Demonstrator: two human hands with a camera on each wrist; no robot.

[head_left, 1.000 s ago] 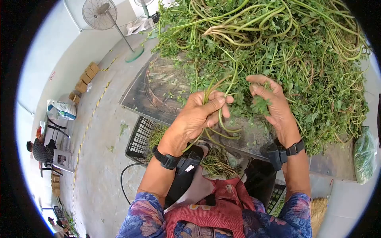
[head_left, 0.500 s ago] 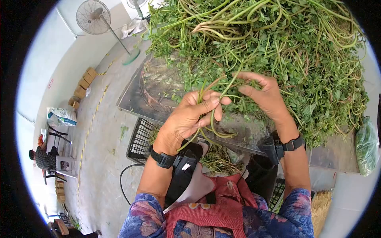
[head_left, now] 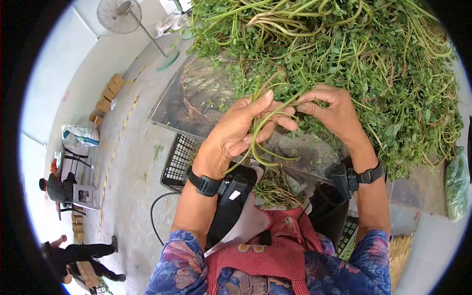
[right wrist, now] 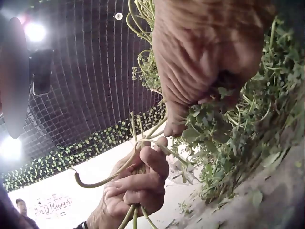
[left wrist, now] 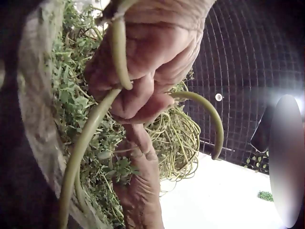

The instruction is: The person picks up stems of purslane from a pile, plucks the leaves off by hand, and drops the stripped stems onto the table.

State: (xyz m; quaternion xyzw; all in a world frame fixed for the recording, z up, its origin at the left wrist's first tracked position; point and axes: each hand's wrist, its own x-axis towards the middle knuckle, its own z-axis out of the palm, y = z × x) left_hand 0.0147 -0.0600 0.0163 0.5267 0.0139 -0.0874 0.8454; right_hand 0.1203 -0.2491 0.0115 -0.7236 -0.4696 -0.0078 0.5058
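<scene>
The left hand [head_left: 242, 129] holds several green stems [head_left: 260, 132] across its palm, their curved ends hanging below the fingers; its thumb points up. In the left wrist view the hand [left wrist: 147, 52] has curled fingers with thick stems [left wrist: 88, 138] around it. The right hand [head_left: 335, 112] pinches a stem between thumb and index finger just right of the left hand. In the right wrist view leaves [right wrist: 205, 129] show by the right hand [right wrist: 205, 57], close above the left hand [right wrist: 138, 186]. Behind both lies a large heap of leafy stems [head_left: 344, 64].
The heap lies on a dark worktable [head_left: 169, 110]. Below its edge stand a black crate [head_left: 179, 160] and a pile of stems [head_left: 275, 189]. A filled plastic bag [head_left: 457, 187] is at the right, a fan [head_left: 119, 14] at upper left. Two people are at the left.
The left thumb has lifted, and the stems lie more across its palm. The right hand has come closer and now pinches a stem. A walking person has come into view at lower left.
</scene>
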